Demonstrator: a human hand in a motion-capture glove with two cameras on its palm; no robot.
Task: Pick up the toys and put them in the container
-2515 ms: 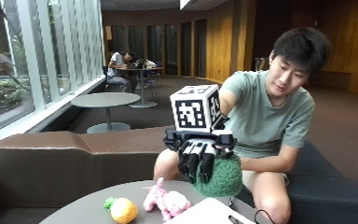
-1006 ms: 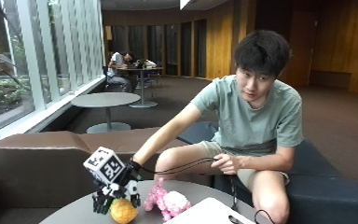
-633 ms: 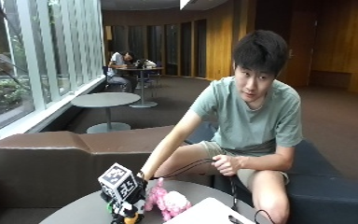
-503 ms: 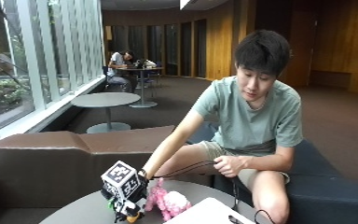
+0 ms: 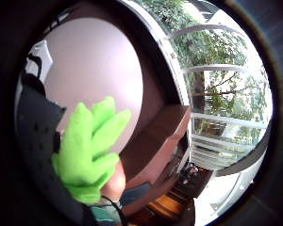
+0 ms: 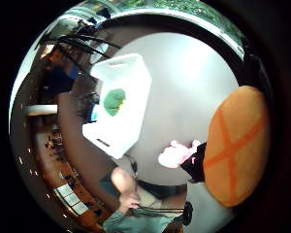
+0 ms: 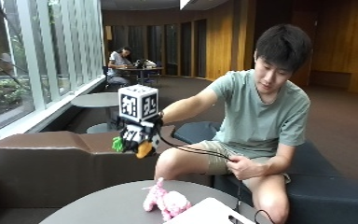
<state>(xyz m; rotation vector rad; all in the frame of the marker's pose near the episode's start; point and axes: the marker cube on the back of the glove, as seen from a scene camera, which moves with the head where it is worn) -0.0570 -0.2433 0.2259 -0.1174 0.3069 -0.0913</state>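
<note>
Fingers (image 7: 143, 140) of the black-gloved right hand (image 7: 139, 136) curl around an orange plush carrot with a green leafy top (image 7: 143, 149), holding it up in the air at the centre-left of the outside view, well above the round grey desk (image 7: 104, 205). The toy's green leaves (image 5: 87, 150) fill the lower left of the little-finger palm view, and its orange body with crossed stitching (image 6: 235, 145) fills the right side of the thumb palm view, close against the palm.

On the desk, at the bottom centre of the outside view, lies a pink plush animal (image 7: 165, 201); in the thumb palm view it shows beside the carrot's orange body (image 6: 177, 154). A white rectangular container (image 7: 210, 213) sits at the bottom edge just right of the pink toy, nearly touching it. In the thumb palm view the container (image 6: 131, 77) already holds a round green plush toy (image 6: 114, 101).

The person sits on a dark bench behind the desk, their bare left hand (image 7: 246, 167) resting near the knee.
</note>
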